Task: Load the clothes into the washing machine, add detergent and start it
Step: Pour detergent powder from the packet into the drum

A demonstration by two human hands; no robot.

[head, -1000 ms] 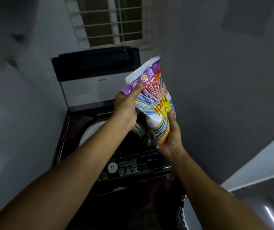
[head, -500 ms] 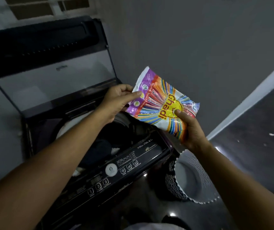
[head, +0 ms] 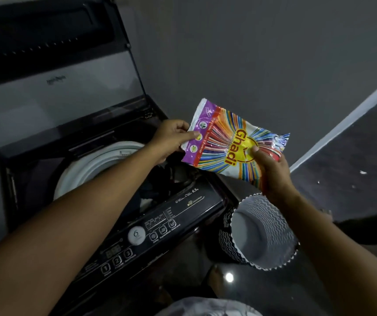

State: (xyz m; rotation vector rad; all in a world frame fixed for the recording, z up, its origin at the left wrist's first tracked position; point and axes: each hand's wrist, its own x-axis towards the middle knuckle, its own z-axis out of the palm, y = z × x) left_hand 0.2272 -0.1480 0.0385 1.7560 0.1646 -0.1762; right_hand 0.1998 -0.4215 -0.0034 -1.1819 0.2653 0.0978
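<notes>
Rainbow-striped plastic "Ghadi" detergent packet (head: pixel 233 142): left hand (head: pixel 171 140) pinches its purple end, right hand (head: pixel 271 172) clasps the other, above the "6.5 kg" black top-loading washing machine (head: pixel 183 201)

We record the detergent packet (head: pixel 233 142) as glossy printed plastic film, crinkled. The washing machine (head: pixel 183 208) shows a smooth, glossy dark plastic panel; its raised lid (head: pixel 57 87) is sheened glass in a matt black frame. We note the laundry basket (head: pixel 263 233) as zigzag-patterned, smooth inside. The floor (head: pixel 354 179) looks polished.
</notes>
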